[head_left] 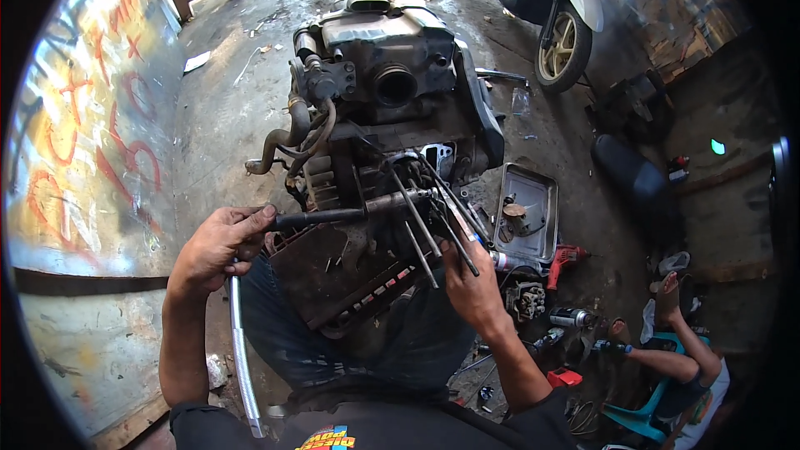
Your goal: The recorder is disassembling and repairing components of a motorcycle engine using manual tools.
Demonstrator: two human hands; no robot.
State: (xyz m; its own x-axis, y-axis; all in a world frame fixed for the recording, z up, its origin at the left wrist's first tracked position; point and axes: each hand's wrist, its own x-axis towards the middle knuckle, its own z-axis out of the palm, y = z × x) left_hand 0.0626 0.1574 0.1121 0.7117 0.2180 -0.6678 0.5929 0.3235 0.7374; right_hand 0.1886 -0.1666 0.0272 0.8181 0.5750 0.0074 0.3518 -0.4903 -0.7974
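My left hand (218, 248) is closed at the left of the engine, where a black bar (321, 219) meets a long silver wrench handle (242, 358). The handle hangs from the fist toward my lap. Beyond the black bar, a metal socket extension (396, 201) reaches among several long studs (421, 256) on the motorcycle engine (367, 129). My right hand (475, 287) is at the right of these studs, its fingers bent around something hidden behind them. A dark stud passes in front of that hand.
A metal tray (528, 208) with small parts lies right of the engine. Near it are a red power drill (567, 262), a spray can (572, 317) and a black seat (629, 171). A scooter (567, 25) stands behind. Another person's legs (679, 358) are at lower right.
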